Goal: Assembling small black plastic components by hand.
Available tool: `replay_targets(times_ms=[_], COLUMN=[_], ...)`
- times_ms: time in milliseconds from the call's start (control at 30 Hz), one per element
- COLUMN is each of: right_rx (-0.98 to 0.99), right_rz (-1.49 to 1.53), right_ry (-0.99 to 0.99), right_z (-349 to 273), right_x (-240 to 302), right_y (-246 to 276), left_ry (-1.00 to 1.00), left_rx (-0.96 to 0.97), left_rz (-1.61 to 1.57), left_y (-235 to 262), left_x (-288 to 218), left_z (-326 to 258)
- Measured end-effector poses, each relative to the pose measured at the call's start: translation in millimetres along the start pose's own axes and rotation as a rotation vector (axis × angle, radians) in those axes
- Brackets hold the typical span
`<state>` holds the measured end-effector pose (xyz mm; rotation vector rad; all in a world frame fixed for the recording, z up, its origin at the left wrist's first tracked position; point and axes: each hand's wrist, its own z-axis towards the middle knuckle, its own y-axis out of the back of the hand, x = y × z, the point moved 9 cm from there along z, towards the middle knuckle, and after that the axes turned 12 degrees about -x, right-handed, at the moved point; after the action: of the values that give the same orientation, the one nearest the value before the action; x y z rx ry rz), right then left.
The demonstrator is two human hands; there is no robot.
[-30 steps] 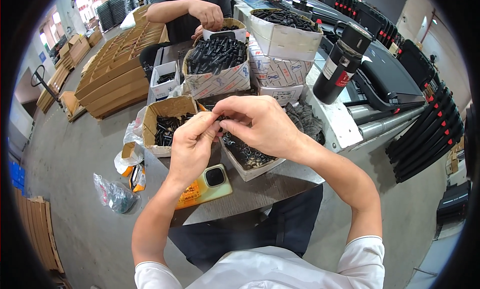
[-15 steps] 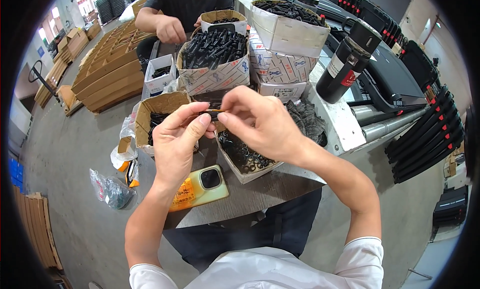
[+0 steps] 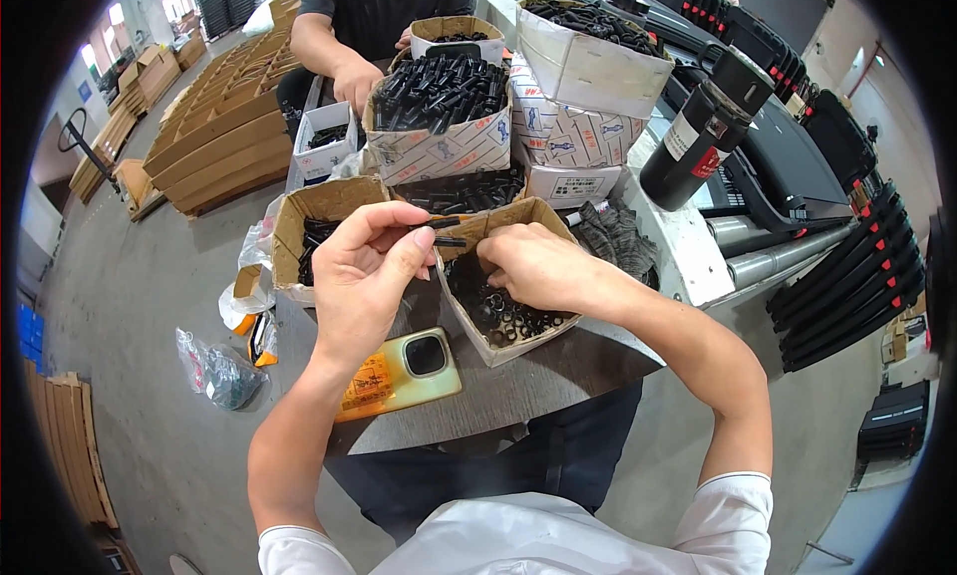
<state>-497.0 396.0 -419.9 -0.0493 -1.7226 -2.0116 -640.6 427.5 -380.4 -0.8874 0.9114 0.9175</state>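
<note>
My left hand [image 3: 361, 286] pinches slim black rod-shaped parts [image 3: 449, 242] between thumb and fingers; two of their ends stick out to the right. My right hand [image 3: 538, 266] reaches down into an open cardboard box [image 3: 490, 355] of small black rings [image 3: 510, 326]. Its fingers are curled together among the rings, and their tips are partly hidden, so what they grip does not show. Just left of my left hand stands another cardboard box [image 3: 334, 198] with black parts inside. A phone [image 3: 437, 378] in a yellow-green case lies on the table below the hands.
Behind my hands stand a box heaped with black parts [image 3: 444, 151] and stacked boxes [image 3: 588, 72]. A black flask [image 3: 688, 156] and a crumpled grey cloth [image 3: 613, 241] are at the right. Across the table is a co-worker's hand [image 3: 356, 81]. A plastic bag [image 3: 224, 376] lies on the floor.
My right hand has left the rods at my left hand and moved right and down into the ring box. My left hand keeps its hold. The co-worker's hand has lowered.
</note>
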Motion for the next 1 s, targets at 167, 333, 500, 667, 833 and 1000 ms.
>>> replay_targets(times_ms=[167, 333, 500, 667, 833, 1000], right_rx=[-0.027, -0.022, -0.044, -0.057, -0.056, -0.128], right_rz=[0.124, 0.845, 1.182, 1.221, 1.233, 1.235], right_ry=[-0.111, -0.417, -0.5, -0.526, -0.537, -0.563], right_z=[-2, -16, -32, -33, -31, -29], right_x=[-2, -14, -15, -16, -13, -14], right_y=[22, 29, 32, 31, 29, 28], left_ry=[0.068, 0.084, 0.142, 0.185, 0.236, 0.343], left_rx=[0.017, 0.04, 0.086, 0.108, 0.085, 0.02], left_rz=[0.032, -0.006, -0.101, -0.198, -0.238, -0.328], left_y=[-2, -3, -11, -17, -19, -16], left_x=[11, 17, 21, 26, 31, 43], left_z=[0, -1, -6, -12, -15, -16])
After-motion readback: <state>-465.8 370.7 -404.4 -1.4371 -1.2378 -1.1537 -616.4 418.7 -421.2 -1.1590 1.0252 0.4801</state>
